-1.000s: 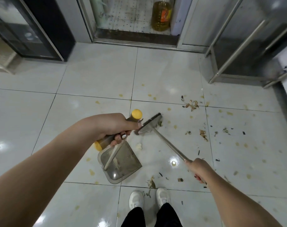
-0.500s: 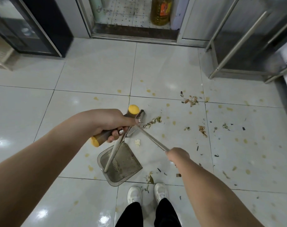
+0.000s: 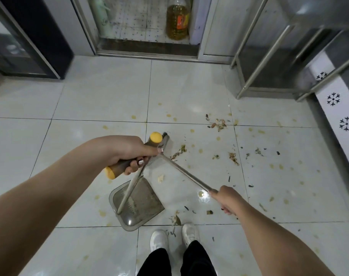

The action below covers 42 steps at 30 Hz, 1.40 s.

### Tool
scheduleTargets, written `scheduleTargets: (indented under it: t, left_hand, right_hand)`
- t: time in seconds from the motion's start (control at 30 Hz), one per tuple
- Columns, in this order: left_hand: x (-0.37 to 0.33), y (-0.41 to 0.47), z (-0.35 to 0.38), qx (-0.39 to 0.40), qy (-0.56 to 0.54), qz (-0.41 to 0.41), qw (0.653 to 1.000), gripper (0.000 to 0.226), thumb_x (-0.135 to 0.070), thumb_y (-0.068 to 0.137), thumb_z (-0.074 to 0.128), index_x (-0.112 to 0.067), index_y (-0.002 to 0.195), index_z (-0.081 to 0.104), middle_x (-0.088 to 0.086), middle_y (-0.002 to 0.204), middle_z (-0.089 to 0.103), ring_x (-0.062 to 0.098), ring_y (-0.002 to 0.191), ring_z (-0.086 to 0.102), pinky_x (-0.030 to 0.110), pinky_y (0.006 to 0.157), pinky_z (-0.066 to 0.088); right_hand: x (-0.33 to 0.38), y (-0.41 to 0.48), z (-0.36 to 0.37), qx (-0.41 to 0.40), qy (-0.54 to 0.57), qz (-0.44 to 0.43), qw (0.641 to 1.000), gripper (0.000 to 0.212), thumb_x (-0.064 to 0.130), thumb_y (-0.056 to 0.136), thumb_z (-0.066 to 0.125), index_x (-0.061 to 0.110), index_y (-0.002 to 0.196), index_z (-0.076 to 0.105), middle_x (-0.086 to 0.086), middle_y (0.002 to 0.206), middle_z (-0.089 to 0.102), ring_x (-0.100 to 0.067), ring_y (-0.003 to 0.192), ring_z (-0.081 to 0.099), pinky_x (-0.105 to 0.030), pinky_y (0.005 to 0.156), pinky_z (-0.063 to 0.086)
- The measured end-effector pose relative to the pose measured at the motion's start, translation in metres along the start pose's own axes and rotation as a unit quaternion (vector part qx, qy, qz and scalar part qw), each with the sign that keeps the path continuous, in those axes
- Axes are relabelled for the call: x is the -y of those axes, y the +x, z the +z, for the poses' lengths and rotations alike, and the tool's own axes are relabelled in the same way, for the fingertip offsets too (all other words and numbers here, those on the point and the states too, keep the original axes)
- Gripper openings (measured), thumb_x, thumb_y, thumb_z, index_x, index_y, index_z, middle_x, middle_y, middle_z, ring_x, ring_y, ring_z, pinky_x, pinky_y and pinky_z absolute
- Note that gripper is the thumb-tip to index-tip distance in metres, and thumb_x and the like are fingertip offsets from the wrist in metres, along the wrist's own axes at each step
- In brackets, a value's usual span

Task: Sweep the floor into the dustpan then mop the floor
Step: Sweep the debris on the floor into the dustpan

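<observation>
My left hand (image 3: 129,151) grips the brown and yellow grip (image 3: 117,169) of the dustpan's long metal handle. The grey dustpan (image 3: 141,204) rests on the white tiled floor (image 3: 102,100) just ahead of my white shoes. My right hand (image 3: 227,198) holds the metal broom handle (image 3: 185,173), which runs up and left to the broom head (image 3: 165,140) beside my left hand. Scraps and yellow spots (image 3: 219,124) are scattered over the tiles to the right. A small pile of debris (image 3: 178,152) lies by the broom head.
A doorway sill (image 3: 147,49) lies ahead with a bottle of yellow oil (image 3: 177,20) behind it. Metal frame legs (image 3: 259,62) stand at the right. A dark cabinet (image 3: 36,36) is at the left, and a white patterned panel (image 3: 336,108) at far right.
The broom head swung left across the tiles toward my left hand, dragging scraps along. My right hand drew inward, then back out to the right. The dustpan stayed in place.
</observation>
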State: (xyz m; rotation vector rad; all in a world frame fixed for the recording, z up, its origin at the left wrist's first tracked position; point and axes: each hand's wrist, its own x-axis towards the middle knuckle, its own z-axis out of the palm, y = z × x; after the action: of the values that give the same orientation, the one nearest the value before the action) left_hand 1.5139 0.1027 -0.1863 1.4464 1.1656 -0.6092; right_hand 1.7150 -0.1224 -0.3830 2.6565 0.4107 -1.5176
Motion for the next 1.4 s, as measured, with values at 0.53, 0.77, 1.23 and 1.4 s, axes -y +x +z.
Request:
scheduleTargets:
  t: [0.53,0.77,1.23,1.4]
  left_hand:
    - [0.033,0.001,0.014,0.006,0.006,-0.023,1.000,0.044,-0.044,0.087,0.060,-0.012,0.064,0.042,-0.002,0.042,0.037,0.011,0.031,0.034,0.014,0.036,0.033]
    - [0.040,-0.007,0.029,0.027,0.025,-0.021,0.999,0.045,-0.043,0.089,0.058,-0.012,0.063,0.041,-0.002,0.038,0.037,0.010,0.028,0.035,0.013,0.036,0.033]
    - [0.037,-0.026,0.064,0.009,0.006,-0.014,1.000,0.045,-0.046,0.087,0.060,-0.012,0.064,0.043,-0.002,0.040,0.037,0.011,0.029,0.033,0.013,0.035,0.033]
    - [0.033,-0.037,0.085,-0.011,-0.009,-0.015,1.000,0.043,-0.044,0.088,0.059,-0.012,0.063,0.042,-0.003,0.039,0.036,0.010,0.029,0.034,0.013,0.035,0.032]
  right_hand:
    - [0.028,0.032,0.085,0.233,0.140,0.192,0.943,0.049,0.055,0.084,0.060,0.009,0.076,0.046,-0.002,0.057,0.050,-0.011,0.024,0.038,-0.013,0.035,0.038]
    - [-0.054,0.017,0.056,0.087,0.077,0.132,0.984,0.045,0.051,0.088,0.051,0.010,0.105,0.053,-0.002,0.063,0.049,-0.011,0.041,0.039,-0.013,0.040,0.035]
    - [0.036,-0.011,0.095,0.208,0.121,0.073,0.968,0.043,0.053,0.094,0.044,0.009,0.093,0.043,-0.003,0.067,0.048,-0.009,0.049,0.041,-0.021,0.047,0.039]
    - [-0.014,-0.009,0.107,0.236,0.126,0.132,0.954,0.051,0.056,0.091,0.048,0.009,0.074,0.041,-0.002,0.045,0.049,-0.008,0.032,0.036,-0.018,0.042,0.040]
